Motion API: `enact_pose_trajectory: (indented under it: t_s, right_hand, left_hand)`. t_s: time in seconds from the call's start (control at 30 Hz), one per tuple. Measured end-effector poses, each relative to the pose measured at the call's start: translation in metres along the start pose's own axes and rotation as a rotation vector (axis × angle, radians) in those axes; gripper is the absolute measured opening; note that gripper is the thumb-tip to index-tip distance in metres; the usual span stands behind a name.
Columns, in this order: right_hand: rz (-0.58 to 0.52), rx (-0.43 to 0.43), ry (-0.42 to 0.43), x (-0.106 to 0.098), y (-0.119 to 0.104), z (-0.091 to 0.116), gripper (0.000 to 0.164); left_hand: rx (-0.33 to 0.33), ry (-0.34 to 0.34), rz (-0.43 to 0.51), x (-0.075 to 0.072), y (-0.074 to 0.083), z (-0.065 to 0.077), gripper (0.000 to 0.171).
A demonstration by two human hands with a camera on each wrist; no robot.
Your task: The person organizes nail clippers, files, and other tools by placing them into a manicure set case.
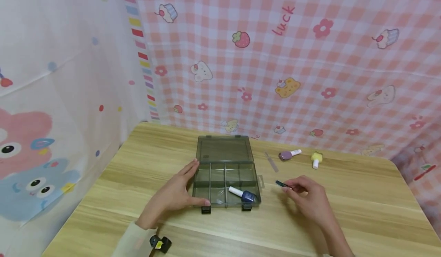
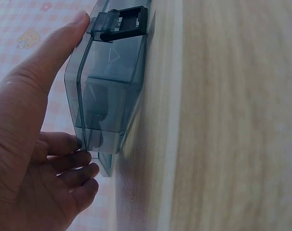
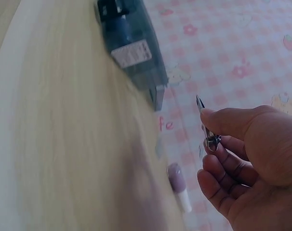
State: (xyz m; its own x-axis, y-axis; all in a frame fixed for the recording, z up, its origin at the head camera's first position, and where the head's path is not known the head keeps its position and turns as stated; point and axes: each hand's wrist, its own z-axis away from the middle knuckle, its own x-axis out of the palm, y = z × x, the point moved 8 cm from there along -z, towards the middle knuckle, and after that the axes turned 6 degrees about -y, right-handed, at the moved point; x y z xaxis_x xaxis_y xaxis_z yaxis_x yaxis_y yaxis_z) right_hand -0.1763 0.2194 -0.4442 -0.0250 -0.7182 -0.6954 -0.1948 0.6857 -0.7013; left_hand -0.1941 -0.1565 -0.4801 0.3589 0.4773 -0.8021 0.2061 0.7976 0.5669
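A dark translucent plastic box (image 1: 218, 190) with compartments lies on the table, its lid (image 1: 224, 149) swung back. My left hand (image 1: 175, 193) grips the box's left end, thumb at the front rim and fingers at the far left. In the left wrist view the thumb (image 2: 64, 45) lies along the rim near a black latch (image 2: 129, 23). A nail polish bottle (image 1: 249, 196), dark blue with a white cap, lies in the right front compartment. To the right of the box, my right hand (image 1: 308, 195) pinches a small nail clipper (image 3: 208, 132) above the table.
Behind the right hand lie a slim pale strip-like tool (image 1: 272, 162), a purple nail polish bottle (image 1: 285, 156) and a yellow one (image 1: 316, 157) with a white cap. A patterned cloth (image 1: 262, 65) hangs at the table's back edge. A black device (image 1: 160, 244) sits at the left cuff.
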Motion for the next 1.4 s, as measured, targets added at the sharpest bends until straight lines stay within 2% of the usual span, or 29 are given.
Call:
enact_pose_trajectory:
  t_s: [0.47, 0.97, 1.23, 1.4]
  right_hand:
    - [-0.048, -0.130, -0.041, 0.021, -0.048, -0.018, 0.012]
    - [-0.064, -0.155, -0.128, 0.047, -0.081, -0.034, 0.009]
    - [-0.093, -0.218, -0.139, 0.060, -0.099, -0.045, 0.008]
    - [-0.092, -0.201, -0.166, 0.069, -0.106, -0.050, 0.007]
  left_hand:
    - [-0.001, -0.003, 0.008, 0.001, 0.001, -0.001, 0.133]
    - [0.004, -0.007, -0.006, 0.001, 0.003, 0.001, 0.132]
    - [-0.001, 0.005, -0.003, -0.001, 0.003, 0.000, 0.133]
    - [0.005, 0.006, 0.007, -0.001, 0.003, 0.000, 0.133]
